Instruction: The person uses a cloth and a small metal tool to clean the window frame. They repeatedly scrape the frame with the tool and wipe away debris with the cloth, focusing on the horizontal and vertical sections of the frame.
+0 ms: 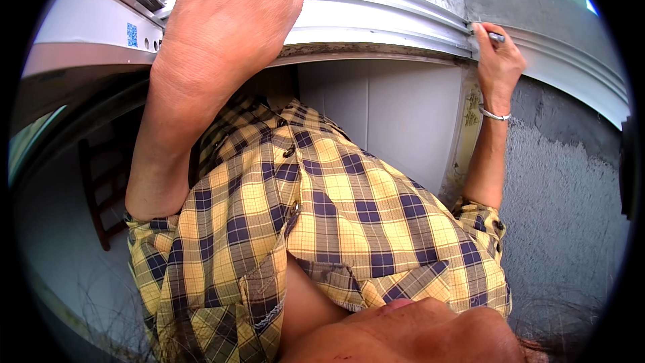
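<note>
My left hand (234, 15) is raised close to the camera at the top, the back of the hand and wrist showing. Its fingers run past the picture's upper edge, so what they touch is hidden. At the right, my right hand (504, 60) grips a small metal rod-shaped tool (496, 37), whose exact kind I cannot make out. The fingertips are at the end of a white metal window track (383, 17), where it meets the side wall. A silver bangle (495, 114) circles the right wrist.
A pale metal frame (90, 15) with a printed code and round holes stands at the left. Rough grey cement wall (559, 201) borders the right arm. Below the track is a white panel (403, 111). A dark slatted piece of furniture (103, 201) sits lower left.
</note>
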The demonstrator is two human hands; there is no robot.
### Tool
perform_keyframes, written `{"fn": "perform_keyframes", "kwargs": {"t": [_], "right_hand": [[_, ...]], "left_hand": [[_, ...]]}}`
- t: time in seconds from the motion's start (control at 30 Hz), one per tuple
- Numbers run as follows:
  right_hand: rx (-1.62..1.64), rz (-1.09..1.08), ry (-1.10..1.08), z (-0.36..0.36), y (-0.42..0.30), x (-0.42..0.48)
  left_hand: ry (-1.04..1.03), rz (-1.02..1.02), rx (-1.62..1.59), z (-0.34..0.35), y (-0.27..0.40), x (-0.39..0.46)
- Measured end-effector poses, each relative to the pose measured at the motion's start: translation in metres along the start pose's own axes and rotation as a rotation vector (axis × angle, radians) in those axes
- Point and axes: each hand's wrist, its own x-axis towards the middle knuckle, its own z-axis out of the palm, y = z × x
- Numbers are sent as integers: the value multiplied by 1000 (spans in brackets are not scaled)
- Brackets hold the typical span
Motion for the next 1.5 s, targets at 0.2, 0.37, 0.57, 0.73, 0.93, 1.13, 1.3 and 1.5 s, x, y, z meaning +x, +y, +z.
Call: {"fn": "perform_keyframes", "kwargs": {"t": [0.2, 0.37, 0.57, 0.73, 0.93, 1.13, 1.3, 1.5], "right_hand": [[543, 41, 162, -8, -4, -12], [685, 39, 332, -19, -15, -52], [880, 127, 229, 2, -11, -117], [850, 198, 154, 30, -11, -162], [1028, 253, 145, 44, -26, -181], [1614, 320, 96, 51, -40, -165], [1670, 291, 86, 55, -65, -161], [1710, 240, 69, 58, -81, -155]], "left_hand": [[27, 21, -10, 5, 0, 0], [-17, -64, -35, 3, -3, 1], [-27, -70, 31, 6, -31, -14], [7, -77, -501, -4, -55, -10], [204, 70, -1154, -45, -54, 32], [-348, 145, -1214, -4, 2, 79], [-797, 63, -346, 108, -50, 66], [-817, 73, -459, 103, -61, 74]]}}
